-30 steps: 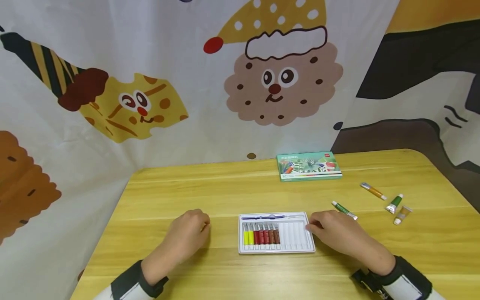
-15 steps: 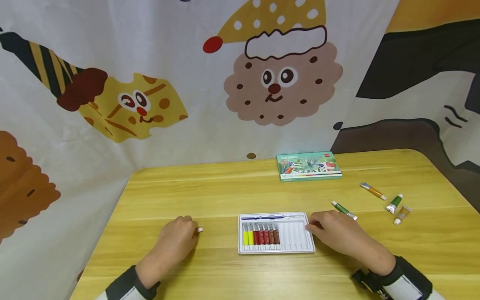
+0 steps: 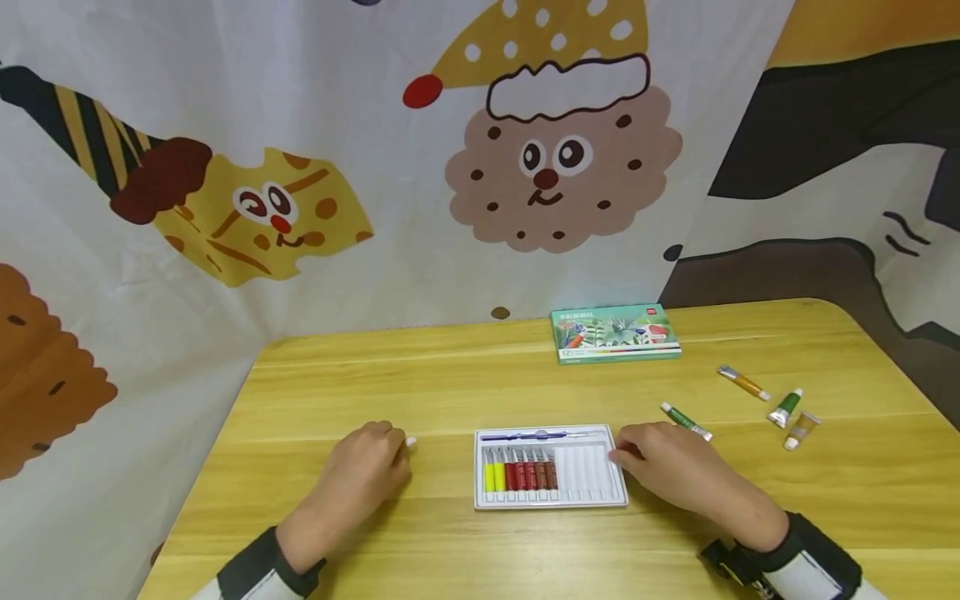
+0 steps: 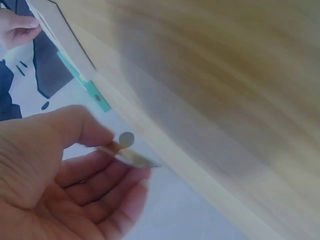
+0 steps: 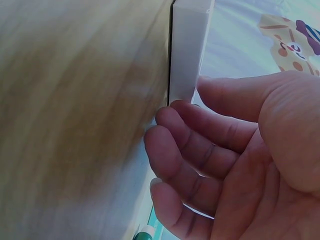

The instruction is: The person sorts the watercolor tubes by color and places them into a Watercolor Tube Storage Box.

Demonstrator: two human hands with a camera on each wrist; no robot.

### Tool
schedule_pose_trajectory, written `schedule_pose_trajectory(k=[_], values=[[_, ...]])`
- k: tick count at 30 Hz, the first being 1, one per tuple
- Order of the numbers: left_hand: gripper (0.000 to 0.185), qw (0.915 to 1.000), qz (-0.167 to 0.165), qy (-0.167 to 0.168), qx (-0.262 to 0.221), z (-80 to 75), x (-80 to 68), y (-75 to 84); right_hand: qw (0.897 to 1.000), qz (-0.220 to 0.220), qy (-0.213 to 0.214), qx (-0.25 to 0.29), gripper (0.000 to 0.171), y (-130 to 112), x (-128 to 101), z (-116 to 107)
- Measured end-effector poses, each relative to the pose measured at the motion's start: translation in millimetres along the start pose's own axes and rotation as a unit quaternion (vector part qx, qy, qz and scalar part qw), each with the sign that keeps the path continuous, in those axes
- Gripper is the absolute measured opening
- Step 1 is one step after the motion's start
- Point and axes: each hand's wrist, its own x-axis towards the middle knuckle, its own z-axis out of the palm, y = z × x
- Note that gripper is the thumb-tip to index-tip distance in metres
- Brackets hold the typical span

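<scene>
Seven paint tubes [image 3: 521,472] in white tray [image 3: 551,502]; right hand [image 3: 670,467] relaxed touching tray, left hand [image 3: 367,471] pinching small tube [image 4: 122,151].

Yellow wooden table [image 3: 450,383]; cartoon-print curtain [image 3: 300,167] behind and left; even light.

1 tray [image 3: 551,500] holding 7 tubes [image 3: 522,472] (2 yellow), 4 loose tubes [image 3: 787,407], 1 green box [image 3: 615,332], 2 hands [image 3: 675,467].
</scene>
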Motion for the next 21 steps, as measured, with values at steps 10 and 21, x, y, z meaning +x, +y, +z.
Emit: schedule_pose_trajectory(k=[10, 21], values=[[0.022, 0.9876, 0.143, 0.052, -0.039, -8.8, 16.7, 36.7, 0.995, 0.002, 0.098, 0.017, 0.006, -12, -4, -9], [0.023, 0.9471, 0.292, 0.124, -0.051, -7.8, 42.1, 89.1, 0.953, -0.035, 0.088, 0.287, 0.012, -46, -23, -9]])
